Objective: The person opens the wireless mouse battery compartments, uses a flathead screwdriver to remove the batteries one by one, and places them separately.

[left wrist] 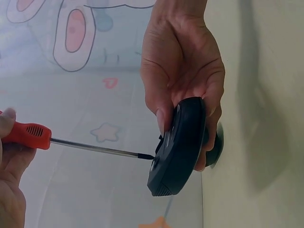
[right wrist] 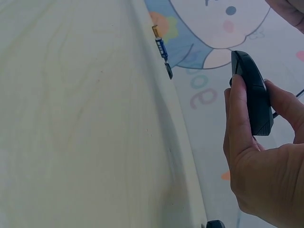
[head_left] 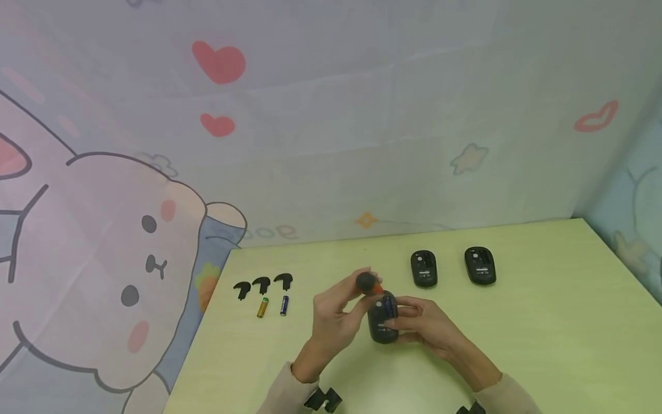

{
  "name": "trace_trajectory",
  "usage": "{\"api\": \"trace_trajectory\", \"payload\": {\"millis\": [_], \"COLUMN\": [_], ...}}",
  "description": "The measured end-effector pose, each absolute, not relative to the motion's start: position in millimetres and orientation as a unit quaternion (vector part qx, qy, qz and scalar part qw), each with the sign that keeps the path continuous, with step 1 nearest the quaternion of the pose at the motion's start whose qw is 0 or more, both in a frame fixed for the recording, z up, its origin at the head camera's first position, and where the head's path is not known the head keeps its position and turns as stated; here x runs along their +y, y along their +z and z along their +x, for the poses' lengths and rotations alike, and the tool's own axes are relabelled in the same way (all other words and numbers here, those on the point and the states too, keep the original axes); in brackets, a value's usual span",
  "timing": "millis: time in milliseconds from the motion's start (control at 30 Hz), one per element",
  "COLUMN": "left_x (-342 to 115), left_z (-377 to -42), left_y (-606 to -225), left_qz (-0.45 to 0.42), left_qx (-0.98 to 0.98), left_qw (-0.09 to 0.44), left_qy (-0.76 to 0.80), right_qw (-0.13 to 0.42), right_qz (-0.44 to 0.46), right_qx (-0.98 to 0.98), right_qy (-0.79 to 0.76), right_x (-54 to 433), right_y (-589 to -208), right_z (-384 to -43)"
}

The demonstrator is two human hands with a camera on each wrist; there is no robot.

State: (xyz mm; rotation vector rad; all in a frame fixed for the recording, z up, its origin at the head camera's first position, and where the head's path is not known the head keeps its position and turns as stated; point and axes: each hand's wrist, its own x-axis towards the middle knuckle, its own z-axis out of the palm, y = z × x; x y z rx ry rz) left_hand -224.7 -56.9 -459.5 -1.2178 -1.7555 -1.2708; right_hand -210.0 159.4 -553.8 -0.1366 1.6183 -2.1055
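Note:
In my right hand (head_left: pixel 424 328) I hold a black computer mouse (head_left: pixel 381 330), thumb on its underside, which faces up. A blue battery (head_left: pixel 388 306) shows in its slot. My left hand (head_left: pixel 336 316) grips a screwdriver (head_left: pixel 368 283) with a red and black handle. In the left wrist view, the screwdriver's metal shaft (left wrist: pixel 95 146) runs across to the mouse (left wrist: pixel 183 147), its dark tip right at the underside. The right wrist view shows the mouse (right wrist: pixel 256 102) edge-on, raised between thumb and fingers.
Two more black mice (head_left: pixel 424 268) lie underside up at the back right. Off to the left are three small black hooked covers (head_left: pixel 262 284), with a gold battery (head_left: pixel 262 307) and a blue battery (head_left: pixel 284 306) in front of them. A printed cloth (head_left: pixel 331 144) hangs behind the table.

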Motion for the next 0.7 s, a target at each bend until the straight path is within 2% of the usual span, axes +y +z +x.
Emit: {"api": "trace_trajectory", "payload": {"millis": [333,700], "left_x": [-57.0,-54.5], "left_z": [-220.0,-221.8], "left_y": [-462.4,-462.9], "left_qz": [-0.475,-0.503], "left_qx": [-0.701,-0.714], "left_qw": [0.32,0.322], "left_qy": [-0.425,-0.367], "right_qw": [0.227,0.193], "right_qz": [-0.055,-0.021], "right_qx": [0.593,0.616], "right_qy": [-0.771,-0.763], "right_x": [158.0,152.0], "right_y": [-557.9,-555.1], "right_z": [-210.2,-206.5]}}
